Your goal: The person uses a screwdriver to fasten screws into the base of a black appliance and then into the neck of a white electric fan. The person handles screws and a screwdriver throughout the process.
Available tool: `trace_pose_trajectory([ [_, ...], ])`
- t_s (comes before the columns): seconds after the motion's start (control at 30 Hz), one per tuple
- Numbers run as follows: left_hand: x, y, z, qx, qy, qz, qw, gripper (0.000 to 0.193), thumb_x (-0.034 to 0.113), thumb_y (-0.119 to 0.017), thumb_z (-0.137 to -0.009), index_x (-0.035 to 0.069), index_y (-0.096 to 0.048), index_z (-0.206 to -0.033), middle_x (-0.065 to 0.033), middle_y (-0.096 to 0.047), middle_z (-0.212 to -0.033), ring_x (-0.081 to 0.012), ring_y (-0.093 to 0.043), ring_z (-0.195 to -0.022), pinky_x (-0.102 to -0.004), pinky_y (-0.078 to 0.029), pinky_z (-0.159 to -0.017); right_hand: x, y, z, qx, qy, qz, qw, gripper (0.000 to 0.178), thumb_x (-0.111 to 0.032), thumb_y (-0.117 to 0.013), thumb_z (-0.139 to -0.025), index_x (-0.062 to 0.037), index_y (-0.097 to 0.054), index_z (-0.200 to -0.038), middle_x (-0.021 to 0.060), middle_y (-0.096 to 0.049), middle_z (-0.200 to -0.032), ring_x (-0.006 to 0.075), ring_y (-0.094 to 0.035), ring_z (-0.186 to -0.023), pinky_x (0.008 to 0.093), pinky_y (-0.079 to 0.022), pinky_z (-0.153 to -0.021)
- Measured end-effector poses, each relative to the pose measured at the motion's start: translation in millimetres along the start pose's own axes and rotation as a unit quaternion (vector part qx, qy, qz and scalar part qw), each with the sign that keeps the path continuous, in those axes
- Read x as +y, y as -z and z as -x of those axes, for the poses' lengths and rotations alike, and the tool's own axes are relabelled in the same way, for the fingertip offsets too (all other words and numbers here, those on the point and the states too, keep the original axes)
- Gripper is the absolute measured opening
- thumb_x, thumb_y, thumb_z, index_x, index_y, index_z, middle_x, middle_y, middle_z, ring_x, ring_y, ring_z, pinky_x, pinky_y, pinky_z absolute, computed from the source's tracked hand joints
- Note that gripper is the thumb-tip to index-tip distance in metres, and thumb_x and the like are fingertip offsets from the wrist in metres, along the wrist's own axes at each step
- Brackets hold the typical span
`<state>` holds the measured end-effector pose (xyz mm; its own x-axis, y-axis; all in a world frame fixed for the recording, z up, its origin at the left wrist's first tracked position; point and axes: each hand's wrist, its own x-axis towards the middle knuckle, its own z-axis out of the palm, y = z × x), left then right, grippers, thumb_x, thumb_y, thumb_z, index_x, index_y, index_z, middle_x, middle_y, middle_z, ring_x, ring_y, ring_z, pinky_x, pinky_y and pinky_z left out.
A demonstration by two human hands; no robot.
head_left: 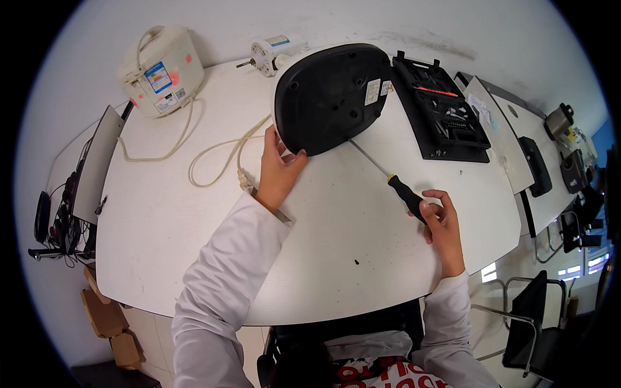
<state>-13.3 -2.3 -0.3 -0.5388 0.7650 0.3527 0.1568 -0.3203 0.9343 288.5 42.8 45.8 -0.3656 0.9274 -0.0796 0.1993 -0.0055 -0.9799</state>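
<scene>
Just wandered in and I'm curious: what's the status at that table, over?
Left hand gripping tilted black base at its lower edge. Right hand holding screwdriver, tip at the base's edge. Cord plug close by left hand; could snag.

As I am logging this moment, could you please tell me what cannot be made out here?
In the head view:
Far side of the black base: turned away from the camera.
What the tip of the screwdriver meets: too small to tell.
Farther fingertips of the left hand: hidden behind the base.
Small dark piece on the table: too small to identify.
</scene>
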Motion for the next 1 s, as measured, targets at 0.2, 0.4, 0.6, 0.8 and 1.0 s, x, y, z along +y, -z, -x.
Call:
trace_pose_trajectory([
  [0.2, 1.1, 0.7, -0.1, -0.008, 0.008, -0.005, 1.0, 0.055, 0.0, -0.06, -0.076, 0.005, -0.035, -0.124, -0.0037, -0.047, -0.117, -0.0131, -0.05, -0.102, -0.0216, -0.042, -0.071, -0.5, 0.9, -2.7, -0.034, -0.032, -0.014, 0.999, 0.028, -0.028, -0.055, -0.09, -0.0054, -0.046, -0.105, 0.0075, -0.063, -0.072, 0.0035, -0.034, -0.038, 0.0177, -0.026, -0.036],
  [0.4, 1.9, 0.7, -0.2, -0.013, 0.006, -0.004, 1.0, 0.055, 0.0, -0.059, -0.076, 0.005, -0.034, -0.125, -0.0036, -0.047, -0.118, -0.0133, -0.05, -0.104, -0.0215, -0.042, -0.071, -8.7, -0.7, -1.7, -0.064, -0.042, -0.025, 0.997, 0.025, -0.028, -0.05, -0.092, -0.0064, -0.046, -0.103, 0.009, -0.062, -0.072, 0.0054, -0.034, -0.038, 0.0181, -0.026, -0.037],
  [0.6, 2.0, -0.4, 0.0, -0.017, -0.004, 0.002, 1.0, 0.056, -0.002, -0.059, -0.077, 0.005, -0.033, -0.126, -0.0041, -0.045, -0.119, -0.0134, -0.05, -0.106, -0.0214, -0.044, -0.072, -6.2, 1.3, -3.3, -0.09, -0.059, -0.068, 0.992, 0.024, -0.027, -0.046, -0.094, -0.0065, -0.046, -0.105, 0.0088, -0.06, -0.07, 0.0057, -0.032, -0.037, 0.0181, -0.023, -0.037],
  [0.8, 2.6, 0.4, -0.9, -0.025, 0.006, 0.001, 1.0, 0.053, -0.006, -0.056, -0.076, 0.006, -0.036, -0.124, -0.0054, -0.041, -0.12, -0.0176, -0.047, -0.109, -0.0246, -0.048, -0.078, -5.7, 3.5, -3.3, -0.129, -0.085, -0.145, 0.977, 0.028, -0.029, -0.046, -0.094, -0.0053, -0.047, -0.109, 0.0097, -0.059, -0.072, 0.0039, -0.029, -0.037, 0.0177, -0.022, -0.036],
  [1.0, 2.3, 1.2, -0.6, -0.024, 0.009, -0.004, 1.0, 0.053, -0.006, -0.055, -0.076, 0.006, -0.036, -0.124, -0.0057, -0.041, -0.121, -0.018, -0.047, -0.11, -0.0245, -0.049, -0.078, -6.9, 2.2, -1.4, -0.147, -0.114, -0.193, 0.963, 0.032, -0.031, -0.044, -0.095, -0.0043, -0.046, -0.111, 0.0101, -0.057, -0.075, 0.003, -0.03, -0.038, 0.0158, -0.024, -0.037],
])
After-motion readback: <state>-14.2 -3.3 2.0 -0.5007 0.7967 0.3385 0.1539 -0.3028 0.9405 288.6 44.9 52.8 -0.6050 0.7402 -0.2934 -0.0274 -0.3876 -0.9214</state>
